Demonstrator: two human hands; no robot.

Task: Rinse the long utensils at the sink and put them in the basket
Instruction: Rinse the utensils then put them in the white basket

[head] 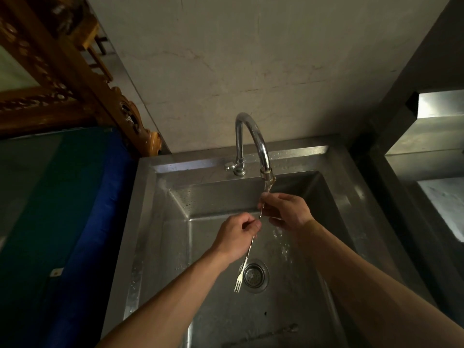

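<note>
One utensil: a long, thin metal fork [247, 257] with a twisted shaft is held over the steel sink [160, 222], centre of the frame, prongs down just above the drain strainer [254, 274].
Upper end: lifted into the stream under the spout of the gooseneck faucet [253, 139]; water is seen splashing on the basin floor right of centre.
Left hand [237, 234]: closed in a pinch on the shaft at about mid-length.
Right hand [286, 209]: fingers [264, 197] curled round the upper part of the shaft, just below the spout.
Handling: judged light and stiff; the length gives it leverage, so the prong end may swing if gripped at one end only.
Slip: wet, smooth metal is judged slippery, though the twist should lend some purchase.
Hold advised: mid-shaft, away from the sharp prongs.
Basket: not seen in the frame.
</note>
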